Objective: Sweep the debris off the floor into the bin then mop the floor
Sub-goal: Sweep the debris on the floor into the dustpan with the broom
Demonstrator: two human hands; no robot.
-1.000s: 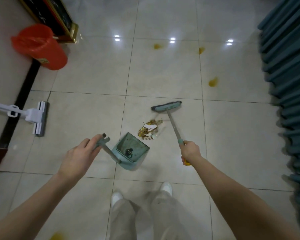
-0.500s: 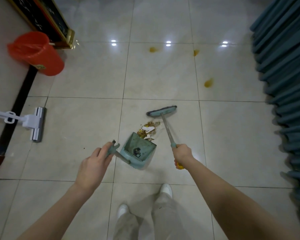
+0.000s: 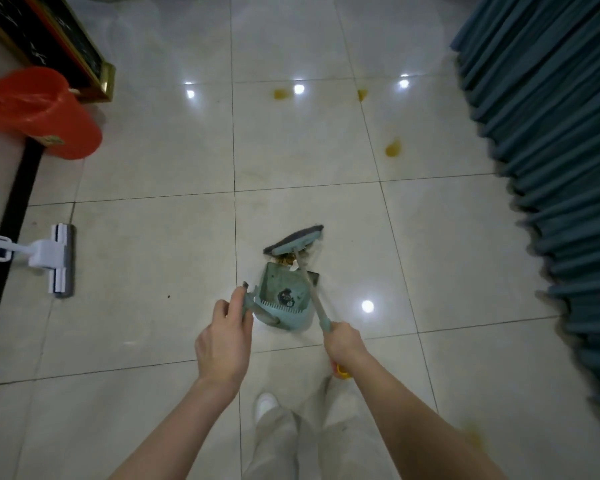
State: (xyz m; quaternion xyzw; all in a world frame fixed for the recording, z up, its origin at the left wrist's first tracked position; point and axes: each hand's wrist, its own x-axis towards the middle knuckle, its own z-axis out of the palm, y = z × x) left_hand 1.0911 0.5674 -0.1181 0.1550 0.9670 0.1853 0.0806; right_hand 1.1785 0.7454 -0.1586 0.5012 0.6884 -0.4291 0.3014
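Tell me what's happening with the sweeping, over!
Left hand grips dustpan by its handle, right hand grips broom. Broom head against debris at dustpan mouth. Yellow stains not yet mopped; mop lies left.

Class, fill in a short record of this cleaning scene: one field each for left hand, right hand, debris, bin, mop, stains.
Left hand: grips the teal dustpan by its handle.
Right hand: grips the broom handle.
Debris: a small pile at the dustpan's mouth, against the broom head.
Bin: red bin, far left.
Mop: white mop lying at left, untouched.
Stains: yellow stains on the tiled floor beyond the broom.
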